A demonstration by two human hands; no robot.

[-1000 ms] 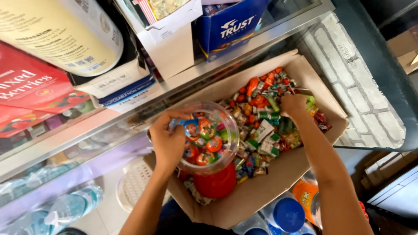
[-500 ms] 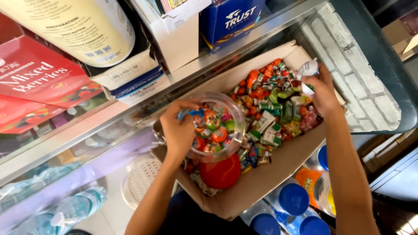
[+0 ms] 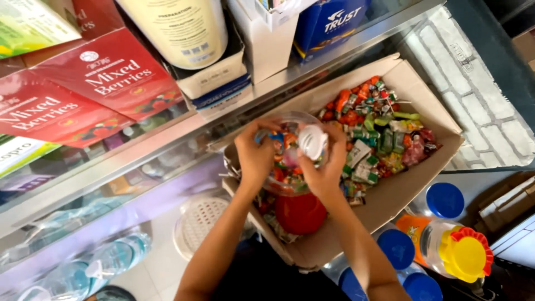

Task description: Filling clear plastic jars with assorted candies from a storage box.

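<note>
A clear plastic jar (image 3: 287, 170) full of wrapped candies stands in an open cardboard box (image 3: 401, 189). My left hand (image 3: 255, 159) grips the jar's rim on its left side. My right hand (image 3: 323, 161) holds a white lid (image 3: 312, 142) over the jar's mouth. A red lid (image 3: 300, 213) lies in the box just below the jar. Loose wrapped candies (image 3: 379, 128), red, green and orange, fill the right half of the box.
Glass shelf edge (image 3: 167, 131) runs above the box, carrying red cartons (image 3: 106, 83), a cream canister (image 3: 178, 28) and a blue carton (image 3: 334, 22). Blue-lidded jars (image 3: 444, 200) and a yellow-lidded jar (image 3: 465, 256) stand at lower right. A white perforated basket (image 3: 195, 223) sits at lower left.
My right hand came back from the box's far right corner with the white lid and brought it over the jar's mouth. My left hand stayed on the jar.
</note>
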